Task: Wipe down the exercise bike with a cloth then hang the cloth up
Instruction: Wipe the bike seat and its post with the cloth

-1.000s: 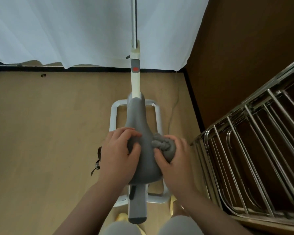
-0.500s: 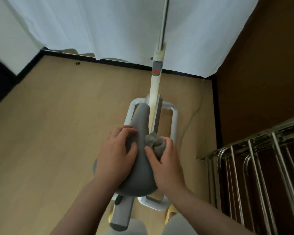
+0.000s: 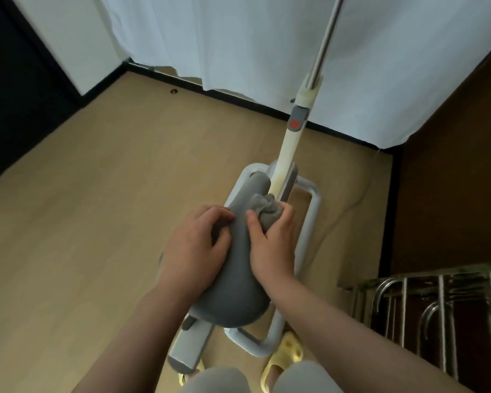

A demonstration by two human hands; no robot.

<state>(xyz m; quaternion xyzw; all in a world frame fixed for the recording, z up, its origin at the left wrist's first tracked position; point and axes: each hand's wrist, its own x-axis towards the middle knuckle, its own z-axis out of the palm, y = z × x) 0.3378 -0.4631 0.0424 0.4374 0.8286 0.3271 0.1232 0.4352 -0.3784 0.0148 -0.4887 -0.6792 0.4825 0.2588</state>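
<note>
Over the tan floor (image 3: 82, 222), the right hand (image 3: 272, 245) has pushed its clenched cloth (image 3: 264, 207) up the saddle (image 3: 236, 268) toward centre frame (left hand (image 3: 193, 251) gripping the saddle), so wiping continues.

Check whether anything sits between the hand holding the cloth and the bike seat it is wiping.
Nothing visible does. The right hand grips the bunched grey cloth directly against the seat near its narrow end, while the left hand holds the seat's other side.
</note>
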